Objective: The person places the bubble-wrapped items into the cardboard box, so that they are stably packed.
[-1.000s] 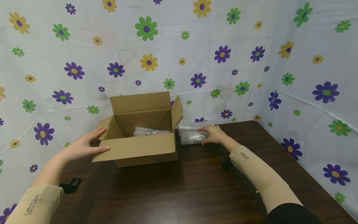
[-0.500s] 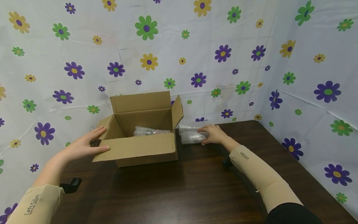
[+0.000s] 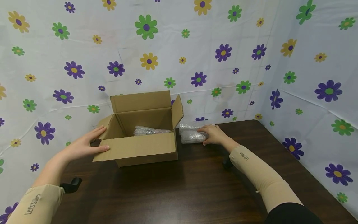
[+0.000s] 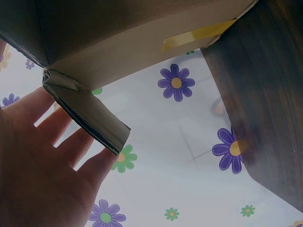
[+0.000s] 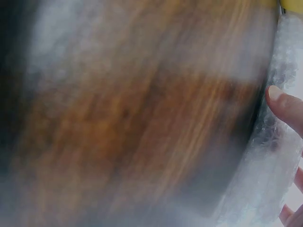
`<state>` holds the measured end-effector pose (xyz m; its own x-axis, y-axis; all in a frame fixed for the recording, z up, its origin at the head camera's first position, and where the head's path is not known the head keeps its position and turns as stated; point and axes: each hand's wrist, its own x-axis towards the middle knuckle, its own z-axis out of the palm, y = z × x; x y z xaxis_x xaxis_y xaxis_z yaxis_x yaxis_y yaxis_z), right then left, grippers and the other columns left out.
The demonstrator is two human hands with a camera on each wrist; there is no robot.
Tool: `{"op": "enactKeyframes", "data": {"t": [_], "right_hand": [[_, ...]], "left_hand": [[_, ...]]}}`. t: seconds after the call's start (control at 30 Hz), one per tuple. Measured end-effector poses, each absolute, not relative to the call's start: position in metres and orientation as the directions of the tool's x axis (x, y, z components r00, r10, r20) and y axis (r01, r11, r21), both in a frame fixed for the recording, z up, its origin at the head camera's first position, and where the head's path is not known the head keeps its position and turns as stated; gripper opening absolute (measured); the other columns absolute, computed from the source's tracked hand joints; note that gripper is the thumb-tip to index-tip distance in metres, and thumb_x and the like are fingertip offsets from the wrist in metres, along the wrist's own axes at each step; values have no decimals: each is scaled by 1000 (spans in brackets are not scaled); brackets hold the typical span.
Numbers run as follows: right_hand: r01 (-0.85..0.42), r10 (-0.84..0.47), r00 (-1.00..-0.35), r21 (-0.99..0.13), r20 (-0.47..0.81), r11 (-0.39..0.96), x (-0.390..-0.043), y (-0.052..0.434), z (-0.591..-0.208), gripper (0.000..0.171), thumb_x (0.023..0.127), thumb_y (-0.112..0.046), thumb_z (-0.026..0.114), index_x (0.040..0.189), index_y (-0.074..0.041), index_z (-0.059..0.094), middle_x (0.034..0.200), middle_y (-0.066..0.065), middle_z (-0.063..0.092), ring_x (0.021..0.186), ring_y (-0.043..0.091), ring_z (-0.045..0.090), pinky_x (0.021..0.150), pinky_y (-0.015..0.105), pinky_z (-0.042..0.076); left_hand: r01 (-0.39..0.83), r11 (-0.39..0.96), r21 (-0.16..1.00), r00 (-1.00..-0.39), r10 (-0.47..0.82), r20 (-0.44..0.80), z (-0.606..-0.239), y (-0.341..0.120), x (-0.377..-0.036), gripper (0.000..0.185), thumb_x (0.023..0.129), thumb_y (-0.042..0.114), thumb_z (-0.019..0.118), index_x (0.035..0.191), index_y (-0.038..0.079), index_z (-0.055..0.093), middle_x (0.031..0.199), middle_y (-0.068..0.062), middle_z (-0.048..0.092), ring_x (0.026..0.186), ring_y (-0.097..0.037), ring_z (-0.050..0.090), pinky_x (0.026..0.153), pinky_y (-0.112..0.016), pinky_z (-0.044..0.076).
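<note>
Centre frame: cardboard box (image 3: pixel 139 137) is being steadied by left hand (image 3: pixel 84 144), fingers spread flat on its flap. Right of it, bubble-wrap bundle (image 3: pixel 191 134) is being gripped on the surface (image 3: pixel 195 186) by right hand (image 3: pixel 213 134), fingers curled.

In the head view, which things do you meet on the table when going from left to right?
left hand → cardboard box → bubble-wrapped bundle → right hand
</note>
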<state>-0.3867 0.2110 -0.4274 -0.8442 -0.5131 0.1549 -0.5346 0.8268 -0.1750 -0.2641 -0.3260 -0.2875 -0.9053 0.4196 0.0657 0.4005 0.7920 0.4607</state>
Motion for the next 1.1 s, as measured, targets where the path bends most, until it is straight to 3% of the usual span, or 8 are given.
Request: {"op": "enactKeyframes", "data": {"t": [0.5, 0.77, 1.1], "right_hand": [[-595, -569, -803, -198, 176, 779, -384, 211, -426, 66, 75, -27, 85, 134, -14, 59, 134, 10, 56, 124, 33, 50, 103, 53, 38], [-578, -556, -816, -244, 160, 779, -381, 209, -419, 63, 76, -28, 84, 133, -16, 61, 132, 7, 58, 121, 29, 54, 101, 49, 42], [-564, -537, -826, -264, 173, 782, -373, 212, -401, 61, 78, -24, 82, 133, -14, 60, 132, 12, 56, 120, 33, 53, 98, 53, 43]], "left_hand": [[404, 796, 452, -905, 419, 71, -288, -326, -264, 90, 88, 39, 70, 155, 5, 21, 158, -23, 14, 141, -50, 10, 101, -73, 17], [399, 798, 451, -907, 416, 65, -289, -328, -265, 90, 88, 40, 70, 155, 6, 20, 159, -23, 13, 141, -50, 9, 101, -74, 17], [410, 793, 450, -903, 424, 75, -289, -329, -265, 90, 88, 39, 70, 154, 5, 21, 158, -23, 14, 141, -50, 10, 101, -74, 17]]}}
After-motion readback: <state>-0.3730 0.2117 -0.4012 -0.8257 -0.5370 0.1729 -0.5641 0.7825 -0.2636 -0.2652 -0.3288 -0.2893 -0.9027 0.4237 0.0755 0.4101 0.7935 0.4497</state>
